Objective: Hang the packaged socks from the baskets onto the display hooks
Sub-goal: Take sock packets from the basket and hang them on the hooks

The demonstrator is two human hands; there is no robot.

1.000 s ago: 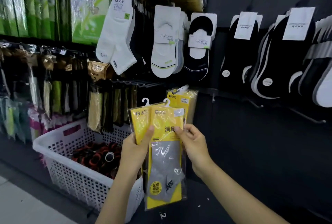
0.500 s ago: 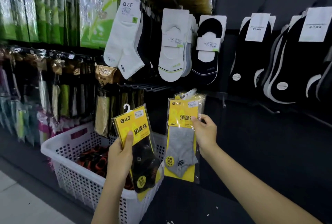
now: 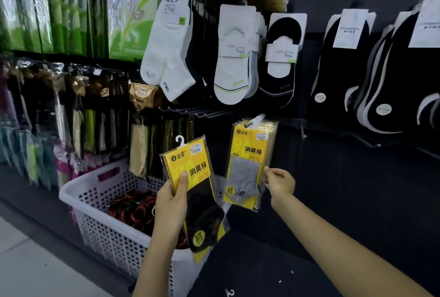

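Has split the two yellow packs apart since a second back. Has slipped the grey sock pack (image 3: pixel 247 163) onto the display hook (image 3: pixel 257 118), at the front of a stack of matching packs, hanging upright. Keeps the right grip (image 3: pixel 279 183) at that pack's right edge, fingers loosely curled; cannot tell whether pinching the film or only touching it. Pinches the black sock pack (image 3: pixel 202 199) in the left grip (image 3: pixel 171 203), thumb pressed on the yellow card, pack tilted, over the right end of the white basket (image 3: pixel 107 234). Looks like one pack done. Next, probably: free the right grip, then thread the black pack's hanger onto a hook.
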